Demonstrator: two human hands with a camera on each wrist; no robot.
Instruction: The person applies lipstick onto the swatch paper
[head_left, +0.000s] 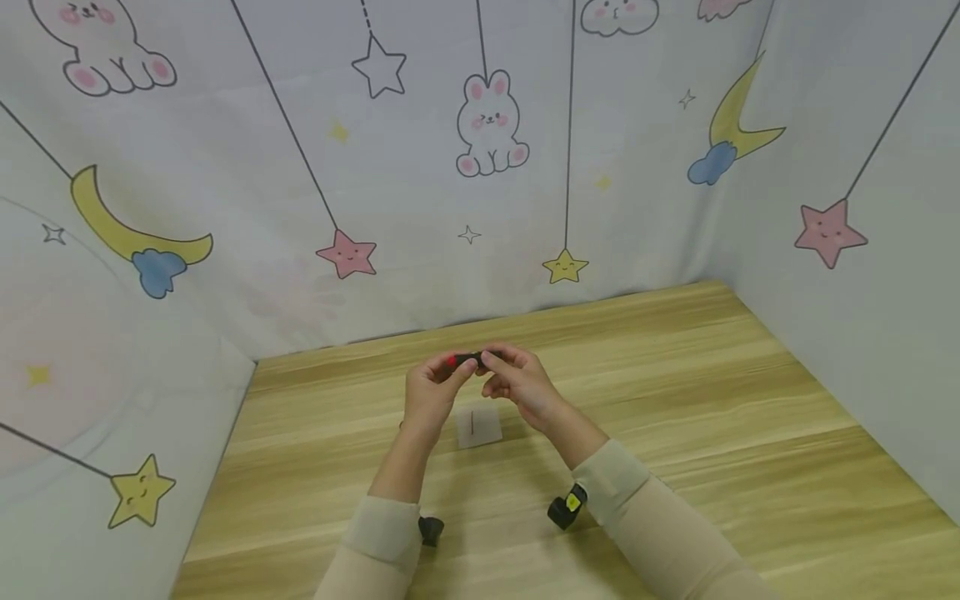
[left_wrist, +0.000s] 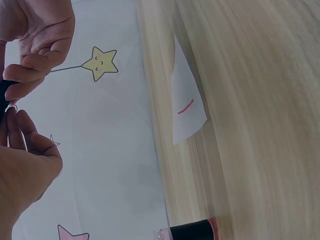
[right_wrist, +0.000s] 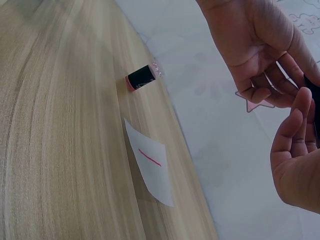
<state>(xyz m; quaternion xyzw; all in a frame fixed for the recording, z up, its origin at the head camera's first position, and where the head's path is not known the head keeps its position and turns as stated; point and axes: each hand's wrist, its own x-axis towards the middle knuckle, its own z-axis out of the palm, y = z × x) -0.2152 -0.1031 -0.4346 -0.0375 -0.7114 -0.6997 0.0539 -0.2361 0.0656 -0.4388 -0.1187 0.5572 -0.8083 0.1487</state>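
Observation:
Above the table, both hands hold a slim black marker-like stick [head_left: 467, 359] with a red end on the left. My left hand [head_left: 430, 398] pinches it near the red end, and my right hand [head_left: 529, 388] pinches its right end between thumb and fingers. The two thumbs are close together. In both wrist views the stick is mostly cut off at the frame edge. Below the hands lies a small white paper [head_left: 480, 426] with one short red stroke; its edges curl up in the right wrist view [right_wrist: 155, 172].
Left of the paper stands a small black cylinder [right_wrist: 141, 78] with a red base and a clear, pink-flecked top; my left wrist mostly hides it in the head view. The wooden table [head_left: 675, 400] meets patterned cloth walls [head_left: 420, 275] at the back and sides.

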